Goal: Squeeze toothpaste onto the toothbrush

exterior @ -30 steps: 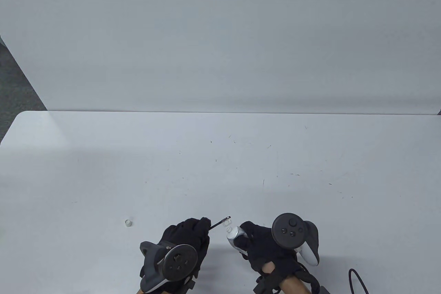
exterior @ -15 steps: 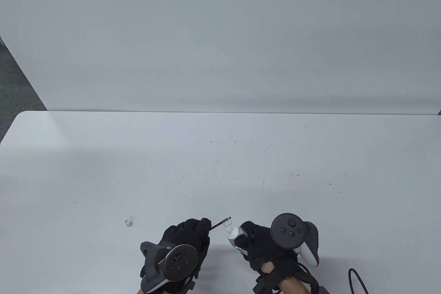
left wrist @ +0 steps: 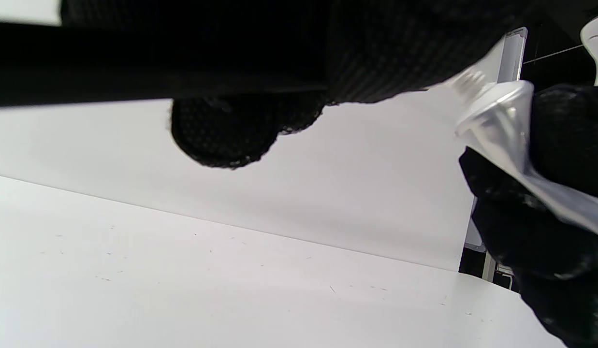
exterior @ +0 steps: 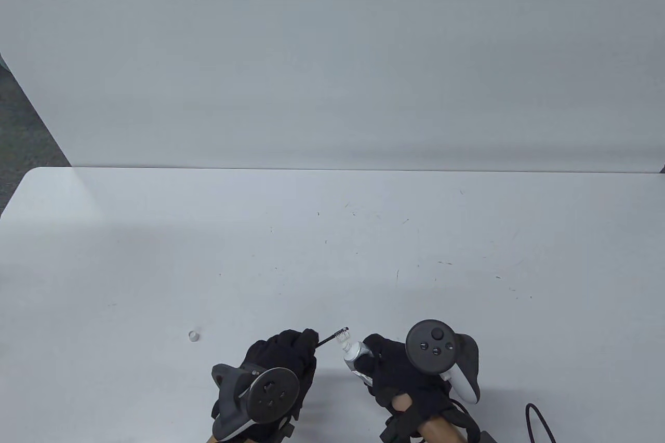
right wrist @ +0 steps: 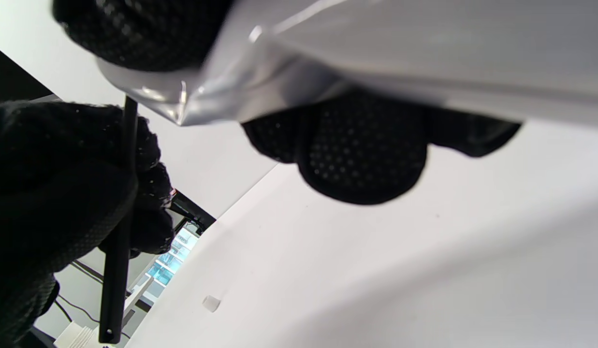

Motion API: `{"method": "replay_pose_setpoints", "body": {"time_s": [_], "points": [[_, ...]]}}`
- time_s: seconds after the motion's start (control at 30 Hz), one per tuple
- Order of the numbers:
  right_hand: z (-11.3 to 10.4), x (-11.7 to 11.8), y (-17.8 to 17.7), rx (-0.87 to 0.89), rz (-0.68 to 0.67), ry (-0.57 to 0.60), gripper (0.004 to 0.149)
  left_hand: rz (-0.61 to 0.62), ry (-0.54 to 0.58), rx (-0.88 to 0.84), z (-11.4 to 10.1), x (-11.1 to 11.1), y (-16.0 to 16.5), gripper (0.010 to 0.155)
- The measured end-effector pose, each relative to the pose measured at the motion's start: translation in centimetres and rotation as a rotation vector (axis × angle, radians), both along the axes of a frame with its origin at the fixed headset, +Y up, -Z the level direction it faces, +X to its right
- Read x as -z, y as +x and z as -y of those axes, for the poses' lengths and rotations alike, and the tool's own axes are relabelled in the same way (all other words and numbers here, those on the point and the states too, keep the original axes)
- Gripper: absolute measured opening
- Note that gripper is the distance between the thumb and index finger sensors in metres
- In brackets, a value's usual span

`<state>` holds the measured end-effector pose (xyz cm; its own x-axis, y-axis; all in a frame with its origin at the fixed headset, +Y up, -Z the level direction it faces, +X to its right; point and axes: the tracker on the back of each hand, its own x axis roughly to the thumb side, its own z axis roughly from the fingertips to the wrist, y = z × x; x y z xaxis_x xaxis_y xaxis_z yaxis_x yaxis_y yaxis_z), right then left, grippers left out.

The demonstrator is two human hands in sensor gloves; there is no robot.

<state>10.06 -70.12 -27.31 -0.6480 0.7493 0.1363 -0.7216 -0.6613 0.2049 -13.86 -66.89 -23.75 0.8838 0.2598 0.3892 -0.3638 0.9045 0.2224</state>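
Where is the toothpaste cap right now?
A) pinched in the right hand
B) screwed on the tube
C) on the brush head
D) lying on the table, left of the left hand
D: the small white cap lies alone on the table, left of the left hand; the tube nozzle is bare.

Even, soft overhead light; faint shadows under the hands. Wrist views are blurred up close, gloves crushed to black.

Near the white surface's (exterior: 332, 256) front edge, the left hand (exterior: 280, 360) holds a black toothbrush (exterior: 332, 337). The right hand (exterior: 400, 370) holds an uncapped toothpaste tube (exterior: 355, 352), nozzle at the bristles. A small white cap (exterior: 193, 335) lies to the left.
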Motion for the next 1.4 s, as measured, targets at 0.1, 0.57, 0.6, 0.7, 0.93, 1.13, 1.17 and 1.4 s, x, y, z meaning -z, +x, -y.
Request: {"method": "replay_pose_setpoints", "body": {"time_s": [0.1,0.57,0.6,0.7,0.93,1.13,1.17,1.4], "points": [[-0.04,-0.01,-0.02,-0.003,-0.002,-0.009,0.053,-0.001,-0.001,0.002,0.01,0.01,0.01,0.045],[0.03,0.02,-0.05,-0.021,0.009,-0.024,0.053,0.002,-0.007,0.013,0.02,-0.02,0.14,0.045],[-0.01,-0.01,-0.08,-0.024,0.011,-0.022,0.053,0.002,-0.008,0.015,0.02,-0.02,0.17,0.045],[0.01,0.0,-0.15,-0.028,0.01,-0.026,0.053,0.003,-0.011,0.017,0.01,-0.02,0.18,0.045],[-0.07,-0.01,-0.04,-0.021,0.021,-0.034,0.054,0.006,-0.011,0.023,0.04,-0.05,0.27,0.045],[-0.14,0.01,0.19,-0.013,0.038,-0.043,0.052,0.007,-0.014,0.024,0.01,-0.05,0.29,0.045],[-0.15,0.02,0.22,-0.011,0.038,-0.044,0.052,0.007,-0.014,0.024,0.02,-0.05,0.31,0.045],[-0.23,0.01,0.48,-0.001,0.061,-0.053,0.052,0.007,-0.017,0.027,0.01,-0.05,0.32,0.045]]}}
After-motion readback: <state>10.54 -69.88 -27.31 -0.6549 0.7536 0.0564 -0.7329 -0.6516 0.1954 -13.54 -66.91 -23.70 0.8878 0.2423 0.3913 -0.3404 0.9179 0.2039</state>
